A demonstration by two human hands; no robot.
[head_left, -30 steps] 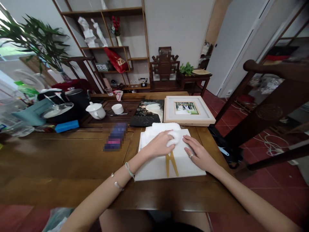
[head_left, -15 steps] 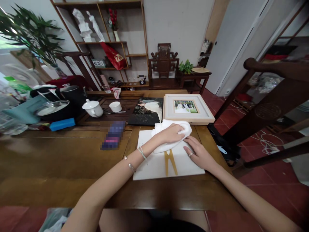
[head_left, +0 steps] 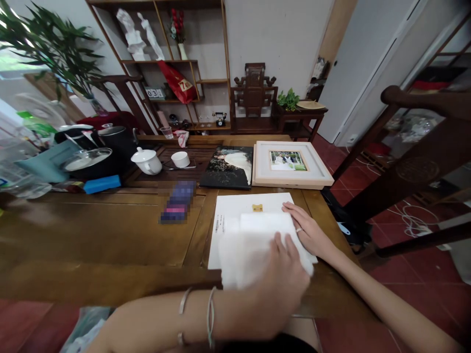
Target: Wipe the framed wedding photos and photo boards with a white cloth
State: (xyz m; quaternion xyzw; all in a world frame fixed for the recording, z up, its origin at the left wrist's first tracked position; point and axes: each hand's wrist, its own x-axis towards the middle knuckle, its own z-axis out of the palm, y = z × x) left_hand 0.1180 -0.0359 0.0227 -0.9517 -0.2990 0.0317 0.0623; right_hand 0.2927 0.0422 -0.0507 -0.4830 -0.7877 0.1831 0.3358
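Note:
A white cloth lies across the lower part of a flat white panel, partly hanging past its near edge. My left hand, smeared by motion, has its fingers closed on the cloth. My right hand, with a ring, rests with fingers stretched along the panel's right side, touching it beside the cloth. A small gold-coloured metal plate shows near the panel's far edge, and a printed barcode label is at its left. The cloth hides the panel's lower middle.
Behind the panel lie a light wooden picture frame with a photo and a dark picture panel. Leftward on the table are a pixelated purple item, a blue block, a lidded white cup and a white bowl.
My left hand has drawn the cloth toward me, from the panel's far edge to its near edge. The gold V-shaped piece is now covered; the small gold plate has come into sight.

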